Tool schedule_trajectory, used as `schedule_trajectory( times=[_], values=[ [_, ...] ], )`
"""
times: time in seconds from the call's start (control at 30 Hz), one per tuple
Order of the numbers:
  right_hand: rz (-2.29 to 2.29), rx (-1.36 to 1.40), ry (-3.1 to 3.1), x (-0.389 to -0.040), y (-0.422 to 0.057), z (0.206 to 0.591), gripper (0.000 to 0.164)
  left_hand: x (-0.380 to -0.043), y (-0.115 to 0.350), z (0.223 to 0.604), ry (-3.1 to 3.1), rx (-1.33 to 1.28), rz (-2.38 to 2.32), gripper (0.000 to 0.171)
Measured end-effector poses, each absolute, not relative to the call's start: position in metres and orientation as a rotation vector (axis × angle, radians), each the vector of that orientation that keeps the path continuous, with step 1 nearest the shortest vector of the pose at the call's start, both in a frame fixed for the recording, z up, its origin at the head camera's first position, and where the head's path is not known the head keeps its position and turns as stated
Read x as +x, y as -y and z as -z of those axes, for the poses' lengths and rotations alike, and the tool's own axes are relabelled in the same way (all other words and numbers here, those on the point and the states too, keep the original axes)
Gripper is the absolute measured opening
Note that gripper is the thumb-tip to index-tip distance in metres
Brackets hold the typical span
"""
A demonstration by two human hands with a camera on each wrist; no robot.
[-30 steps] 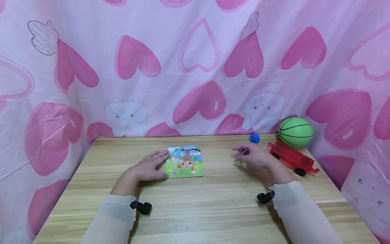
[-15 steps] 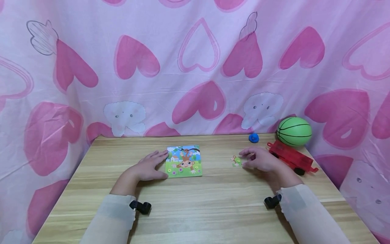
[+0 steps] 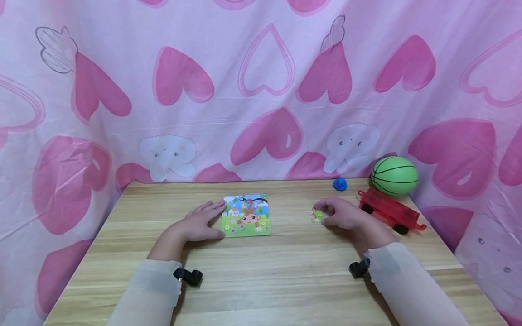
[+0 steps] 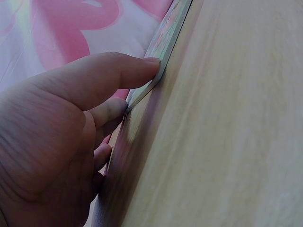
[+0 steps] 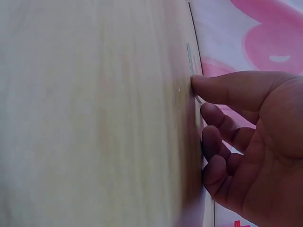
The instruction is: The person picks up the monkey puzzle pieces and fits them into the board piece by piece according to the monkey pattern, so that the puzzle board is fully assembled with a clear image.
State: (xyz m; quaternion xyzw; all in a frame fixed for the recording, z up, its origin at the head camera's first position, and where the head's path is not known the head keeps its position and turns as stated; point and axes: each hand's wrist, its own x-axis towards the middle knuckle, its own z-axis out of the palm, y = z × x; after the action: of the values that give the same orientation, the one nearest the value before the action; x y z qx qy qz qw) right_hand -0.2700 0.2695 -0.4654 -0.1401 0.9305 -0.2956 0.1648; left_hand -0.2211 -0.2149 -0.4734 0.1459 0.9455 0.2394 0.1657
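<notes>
A square jigsaw puzzle [image 3: 248,219] with a monkey hanging from a branch lies flat on the table, left of centre. At its left side rests my left hand [image 3: 200,222], fingers spread; the left wrist view shows the thumb [image 4: 142,71] on the puzzle's near corner and a fingertip at its left edge. Farther right, a small loose puzzle piece [image 3: 316,215], green with a bit of monkey, lies on the wood. My right hand [image 3: 340,213] pinches its right end between thumb and index finger, the other fingers curled. The right wrist view shows only the piece's thin edge [image 5: 190,56].
A red toy wagon [image 3: 389,209] with black wheels stands at the right, a green ball [image 3: 394,175] behind it. Near the back edge sits a small blue object [image 3: 340,184]. A pink heart-patterned cloth [image 3: 269,90] hangs behind the wooden table [image 3: 261,276].
My right hand drew back rightward off the puzzle piece, uncovering it, then came left again so its fingers meet the piece. The left hand and puzzle have stayed put.
</notes>
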Motion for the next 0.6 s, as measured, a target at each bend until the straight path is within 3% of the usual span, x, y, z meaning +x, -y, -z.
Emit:
schedule_trajectory(
  times=[0.27, 0.6],
  values=[
    [0.837, -0.335, -2.618, -0.2719, -0.2632, 0.4645, 0.055, -0.2217, 0.2142, 0.4741, -2.689, 0.403, -0.675, 0.100],
    [0.805, -0.337, -2.634, -0.2721, -0.2587, 0.4603, 0.054, -0.2218, 0.2141, 0.4750, -2.690, 0.397, -0.686, 0.100]
  ],
)
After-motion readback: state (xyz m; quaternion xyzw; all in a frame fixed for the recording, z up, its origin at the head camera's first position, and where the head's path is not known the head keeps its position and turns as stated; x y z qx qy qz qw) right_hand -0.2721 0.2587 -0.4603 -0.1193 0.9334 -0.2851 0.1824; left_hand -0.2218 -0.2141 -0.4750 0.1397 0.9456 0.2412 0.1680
